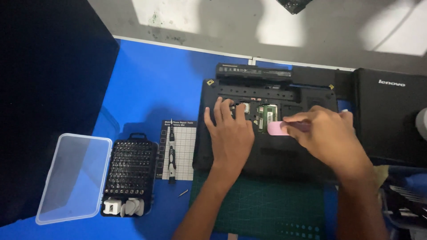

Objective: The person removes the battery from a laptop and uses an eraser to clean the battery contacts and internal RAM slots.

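1. While both hands work over it, the blue table [151, 84] carries everything in view, with grey floor beyond its far edge.
2. A second closed black laptop [391, 115] lies at the right, just beside the one being worked on.
3. The black laptop [271, 155] under the hands lies bottom side up, partly on a green cutting mat [267, 209], with an opened bay near its far edge.
4. A long black battery pack [253, 71] rests just beyond that laptop's far edge.
5. A clear plastic lid [73, 178] lies at the left, touching the black screwdriver bit case [130, 175] beside it.
6. A white gridded screw mat [180, 149] sits between the bit case and the laptop, and a slim black screwdriver [171, 155] lies along it.
7. The left hand [229, 135] rests flat on the laptop's underside, fingers spread and released, tips at the edge of the bay.
8. The right hand [329, 135] is closed on a pink pry tool [278, 128], gripping it between thumb and fingers; the tool's tip lies at the bay.
9. A green memory module [268, 114] shows inside the bay, just beyond the pink tool.
10. A single loose bit [183, 193] lies on the table near the screwdriver's end.
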